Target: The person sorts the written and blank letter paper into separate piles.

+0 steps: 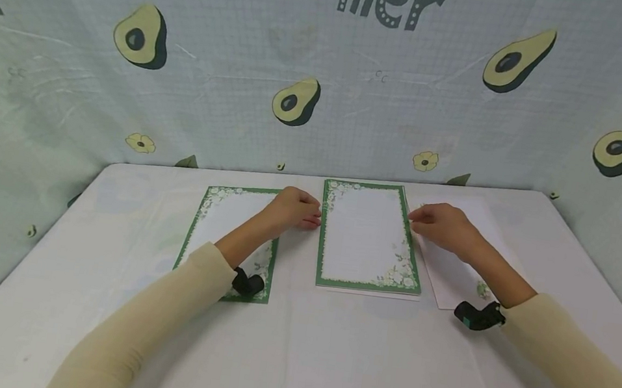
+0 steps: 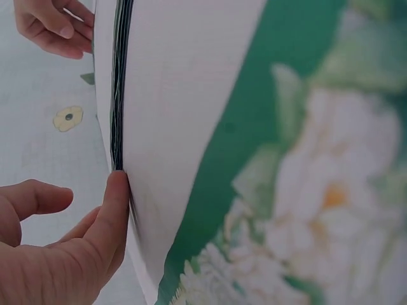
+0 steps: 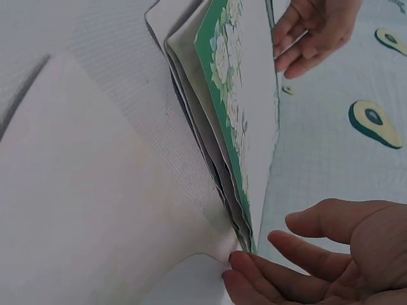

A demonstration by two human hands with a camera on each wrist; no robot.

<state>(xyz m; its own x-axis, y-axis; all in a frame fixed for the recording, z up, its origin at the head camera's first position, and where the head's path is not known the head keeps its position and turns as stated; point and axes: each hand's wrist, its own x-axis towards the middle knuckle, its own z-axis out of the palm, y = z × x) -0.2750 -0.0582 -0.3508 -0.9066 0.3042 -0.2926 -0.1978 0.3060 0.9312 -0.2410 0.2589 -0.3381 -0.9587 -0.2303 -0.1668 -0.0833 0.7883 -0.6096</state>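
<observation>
So the stack of paper (image 1: pixel 367 234) lies flat near the far edge of the table, top sheet white with a green border and white flowers printed in two opposite corners, roughly 11 and 5 o'clock. From the right wrist you can see the layers don't sit tight, there are gaps between the leaves.

Left hand (image 1: pixel 298 209) is at the stack's 9 o'clock side, fingertip against the edge, fingers mostly straight and the thumb well off the paper, so no grip there. Right hand (image 1: pixel 448 226) mirrors it at 3 o'clock: relaxed fingers touching the edge, thumb held apart, also not closed on anything.

Going outward, a matching green-bordered sheet (image 1: pixel 220 215) lies at about 8 to 9 o'clock, partly under the left forearm. Around 4 o'clock there's a mostly white sheet (image 1: pixel 450 278) just beside the stack, with the right forearm over it.

Both sleeves (image 1: pixel 140 329) are cream, with a black gadget (image 1: pixel 479 316) at each wrist. White cloth on the table (image 1: pixel 360 358), and a pale avocado-print curtain (image 1: pixel 210 108) behind at 12.
</observation>
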